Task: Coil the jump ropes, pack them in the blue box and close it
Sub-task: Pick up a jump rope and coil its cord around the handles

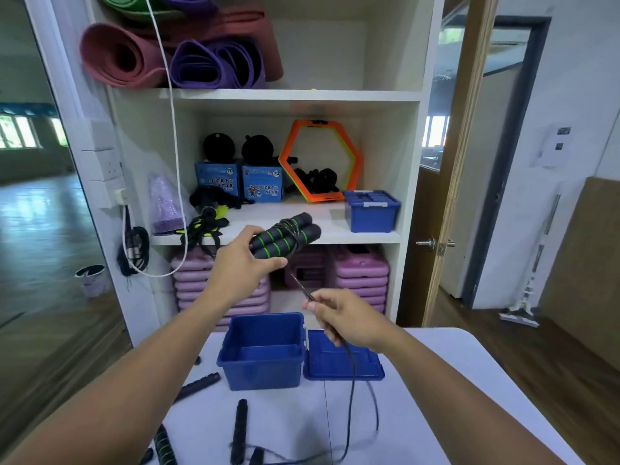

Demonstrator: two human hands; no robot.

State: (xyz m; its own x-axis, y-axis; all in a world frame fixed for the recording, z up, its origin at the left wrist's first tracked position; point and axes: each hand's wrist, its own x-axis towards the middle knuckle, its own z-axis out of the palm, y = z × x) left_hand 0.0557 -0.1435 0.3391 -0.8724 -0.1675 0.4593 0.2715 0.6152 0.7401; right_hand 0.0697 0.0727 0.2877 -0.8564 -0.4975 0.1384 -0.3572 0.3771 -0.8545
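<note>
Above the blue box (261,372), left hand (245,260) grips black, green-ringed handles (285,236) — right hand (349,317) pinches their cord (351,391).

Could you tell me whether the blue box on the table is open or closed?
Open: the blue box shows its empty inside, and the lid lies beside it.
</note>
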